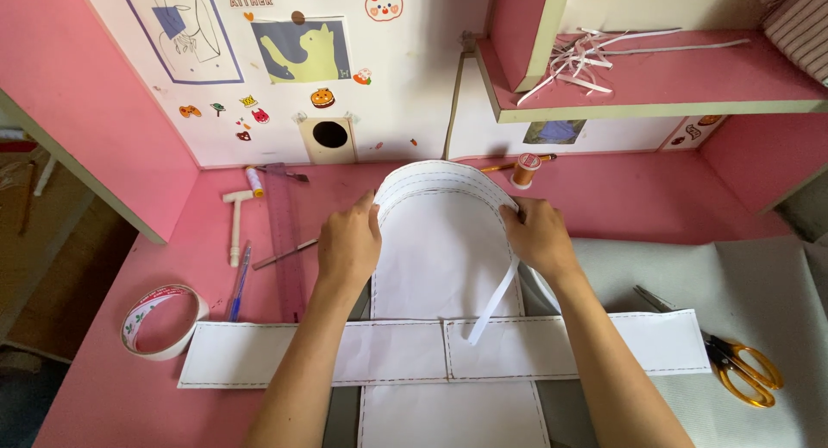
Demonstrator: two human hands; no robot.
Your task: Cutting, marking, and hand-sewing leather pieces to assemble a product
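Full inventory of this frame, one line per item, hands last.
arched white piece: 1, white with stitched edge, desk centre, under both hands
white cross band: 1, white, laid across the arched piece, near edge
loose white strip: 1, white, hanging from the right hand side
tape roll: 1, white and red, desk left
ruler: 1, clear pink, left of the arched piece
pen: 1, blue, beside the ruler
small hammer: 1, white, desk left
thread spool: 1, orange, behind the arched piece
scissors: 1, yellow handles, on grey sheet at right
grey sheet: 1, grey, desk right
paper scraps: several, white, upper shelf
left hand: on the arch's left edge
right hand: on the arch's right edge
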